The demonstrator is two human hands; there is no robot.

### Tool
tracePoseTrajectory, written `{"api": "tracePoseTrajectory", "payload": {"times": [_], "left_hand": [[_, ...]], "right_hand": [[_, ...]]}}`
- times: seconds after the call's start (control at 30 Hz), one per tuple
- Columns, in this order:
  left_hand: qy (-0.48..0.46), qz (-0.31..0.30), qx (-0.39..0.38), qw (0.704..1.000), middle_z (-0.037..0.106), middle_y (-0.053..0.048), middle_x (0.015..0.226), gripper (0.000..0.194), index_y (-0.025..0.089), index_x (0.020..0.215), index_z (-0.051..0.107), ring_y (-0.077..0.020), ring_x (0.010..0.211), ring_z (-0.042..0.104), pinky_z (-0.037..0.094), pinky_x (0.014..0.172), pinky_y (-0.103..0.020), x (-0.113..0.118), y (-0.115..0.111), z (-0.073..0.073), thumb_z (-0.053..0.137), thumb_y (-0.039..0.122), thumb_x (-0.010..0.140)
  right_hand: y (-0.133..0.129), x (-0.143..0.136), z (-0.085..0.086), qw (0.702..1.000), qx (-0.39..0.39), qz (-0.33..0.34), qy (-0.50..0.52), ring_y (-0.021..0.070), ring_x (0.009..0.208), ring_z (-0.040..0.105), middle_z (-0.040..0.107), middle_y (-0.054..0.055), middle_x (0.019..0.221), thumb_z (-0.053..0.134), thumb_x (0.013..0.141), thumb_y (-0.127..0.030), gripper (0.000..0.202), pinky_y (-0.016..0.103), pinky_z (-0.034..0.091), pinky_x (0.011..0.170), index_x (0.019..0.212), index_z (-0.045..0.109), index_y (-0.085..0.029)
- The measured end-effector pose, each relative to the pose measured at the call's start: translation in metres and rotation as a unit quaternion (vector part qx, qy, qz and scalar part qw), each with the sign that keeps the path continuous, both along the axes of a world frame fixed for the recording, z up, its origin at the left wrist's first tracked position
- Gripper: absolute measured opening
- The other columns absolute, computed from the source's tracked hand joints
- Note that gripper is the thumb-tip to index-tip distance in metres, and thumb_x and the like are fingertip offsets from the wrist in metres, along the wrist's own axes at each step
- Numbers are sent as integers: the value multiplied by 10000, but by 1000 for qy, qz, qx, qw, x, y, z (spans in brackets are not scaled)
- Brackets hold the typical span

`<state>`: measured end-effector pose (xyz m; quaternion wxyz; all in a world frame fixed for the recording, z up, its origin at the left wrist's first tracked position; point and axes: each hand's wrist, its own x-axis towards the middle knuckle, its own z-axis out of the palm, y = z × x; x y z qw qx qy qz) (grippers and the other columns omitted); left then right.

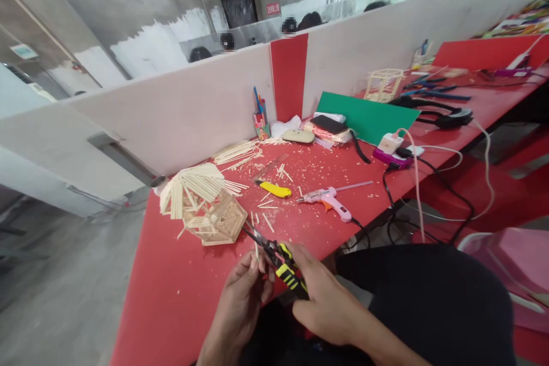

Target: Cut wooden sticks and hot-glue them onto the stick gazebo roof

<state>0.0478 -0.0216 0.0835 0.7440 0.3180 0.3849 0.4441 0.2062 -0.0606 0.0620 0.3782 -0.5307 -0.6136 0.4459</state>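
Observation:
My right hand [321,291] is closed around the black and yellow handles of long-nose pliers [271,247], whose dark jaws point up and left. Between the thumb and fingers of my left hand [246,289] is a thin wooden stick [257,249], held upright beside the plier jaws. Whether the jaws touch the stick I cannot tell. Just beyond the jaw tips stands a model built of wooden sticks [223,220], with a fanned stick roof [191,183] and a hexagonal frame facing me.
On the red table [171,309] lie a yellow utility knife [275,189], a pink glue gun [328,197], a stick pile [238,151] and scattered offcuts. A pen holder [261,126], glasses case [299,136], green board [364,117] and purple power strip [391,158] line the back and right. Cords hang off the right edge.

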Motion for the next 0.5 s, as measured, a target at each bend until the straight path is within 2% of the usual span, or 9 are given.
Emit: {"api": "tracePoseTrajectory", "payload": {"times": [0.17, 0.33, 0.43, 0.5], "left_hand": [[-7, -16, -13, 1000, 526, 11, 636, 229, 158, 653, 580, -75, 522, 437, 335, 442, -171, -1, 1, -1, 735, 313, 717], [-5, -27, 1, 1000, 537, 7, 640, 229, 161, 652, 585, -79, 514, 436, 327, 439, -178, -5, 1, -9, 723, 329, 725], [39, -25, 23, 999, 568, -5, 664, 223, 161, 697, 625, -82, 502, 436, 344, 449, -190, -9, 3, -12, 700, 366, 741], [110, 22, 66, 992, 596, -13, 684, 212, 176, 793, 669, -104, 542, 475, 390, 491, -204, -10, 3, -9, 700, 378, 737]], "right_hand": [[1, -4, 1, 1000, 3, 2, 4, 275, 1254, 396, 458, 86, 1354, 487, 573, -64, 821, 449, 300, 1048, 1368, 375, -231], [2, -6, 7, 1000, 4, 11, -7, 271, 1230, 415, 487, 95, 1320, 485, 580, -66, 802, 438, 309, 1037, 1361, 378, -215], [2, -8, 6, 999, 11, 3, -30, 279, 1241, 411, 486, 107, 1324, 486, 588, -69, 790, 450, 315, 1037, 1359, 378, -205], [0, -10, 0, 998, 15, -5, -61, 288, 1277, 376, 448, 123, 1361, 487, 598, -77, 791, 468, 298, 1054, 1370, 357, -192]]}}
